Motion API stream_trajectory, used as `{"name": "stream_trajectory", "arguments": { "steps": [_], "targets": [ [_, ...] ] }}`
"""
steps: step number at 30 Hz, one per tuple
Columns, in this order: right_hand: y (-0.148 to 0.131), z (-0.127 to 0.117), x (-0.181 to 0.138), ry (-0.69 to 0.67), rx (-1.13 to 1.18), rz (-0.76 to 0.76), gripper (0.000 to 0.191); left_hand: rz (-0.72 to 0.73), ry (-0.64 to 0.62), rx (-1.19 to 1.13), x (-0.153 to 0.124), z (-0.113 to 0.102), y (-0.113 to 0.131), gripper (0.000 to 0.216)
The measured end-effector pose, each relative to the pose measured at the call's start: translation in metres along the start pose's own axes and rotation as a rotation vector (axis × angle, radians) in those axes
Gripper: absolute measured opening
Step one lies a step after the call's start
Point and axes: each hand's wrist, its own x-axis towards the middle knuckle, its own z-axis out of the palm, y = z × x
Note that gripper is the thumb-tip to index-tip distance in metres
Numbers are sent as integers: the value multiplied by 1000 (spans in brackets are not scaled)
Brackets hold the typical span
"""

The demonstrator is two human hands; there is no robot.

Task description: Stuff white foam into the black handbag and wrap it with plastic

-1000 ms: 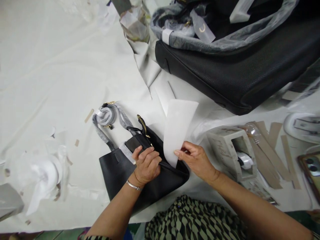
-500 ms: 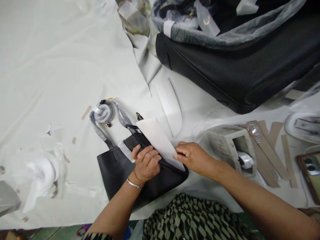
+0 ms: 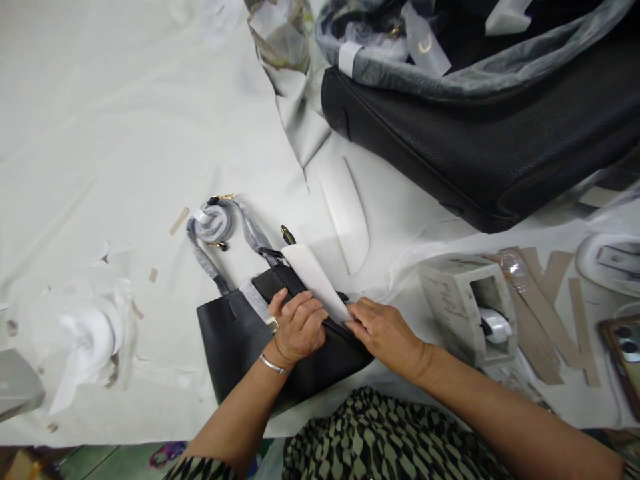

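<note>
A black handbag (image 3: 233, 343) lies tilted on the white-covered table in front of me. My left hand (image 3: 299, 328) is closed around the edge of its opening. A flat white sheet (image 3: 316, 277), stiff-looking, stands partly inside the opening. With fingers pinched, my right hand (image 3: 383, 333) grips the sheet's near end beside the bag's corner. The bag's strap (image 3: 215, 223), covered in clear wrapping, lies coiled beyond it. A gold zipper end (image 3: 287, 235) sticks out by the sheet. How deep the sheet reaches inside is hidden.
A larger black bag (image 3: 450, 147) with a wrapped rim fills the far right. Another white curved piece (image 3: 346, 217) lies beyond the handbag. At right are a tape dispenser (image 3: 463, 307), tan strips (image 3: 543, 333) and a phone (image 3: 623, 353). A white tape roll (image 3: 95, 333) sits left.
The white sheet has gone lower into the handbag's opening, with less of it showing. My right hand has moved down with it, while my left hand keeps its hold.
</note>
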Motion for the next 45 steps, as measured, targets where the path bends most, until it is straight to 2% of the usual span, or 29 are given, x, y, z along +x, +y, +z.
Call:
{"name": "stream_trajectory", "arguments": {
  "steps": [3,6,10,15,17,19,23,25,28,31,35,37,40,42,45],
  "targets": [
    [1,4,0,37,-15,-20,43,-11,-4,-9,1,1,0,19],
    [2,8,-1,70,-94,-93,34,-15,7,-4,2,-1,1,17],
    [-7,8,0,47,-248,-87,13,1,36,8,3,-4,5,16],
    [-13,8,4,45,-350,-61,16,-9,31,26,5,-2,9,17],
    [-10,10,6,87,-353,-84,27,-23,14,32,5,-3,11,22],
    [-5,13,7,141,-340,-144,37,-21,8,27,4,-5,14,27],
    [2,16,10,244,-319,-299,28,67,-33,24,14,-14,13,35],
    [4,16,11,290,-332,-340,27,152,-139,37,29,-19,4,40],
    [5,17,11,320,-340,-344,28,256,-363,55,63,-26,-18,38],
    [5,18,8,323,-308,-303,34,303,-573,36,103,-34,-39,30],
    [7,24,2,389,-294,-288,28,352,-825,-17,153,-38,-60,23],
    [10,27,-1,449,-314,-318,24,272,-994,-74,171,-31,-71,22],
    [12,30,-5,478,-321,-346,20,-16,-1289,-341,184,-12,-93,22],
    [12,31,-6,487,-304,-354,18,-193,-1371,-580,183,1,-109,23],
    [12,31,-6,516,-240,-335,17,-352,-1422,-802,176,12,-126,22]
  ]
}}
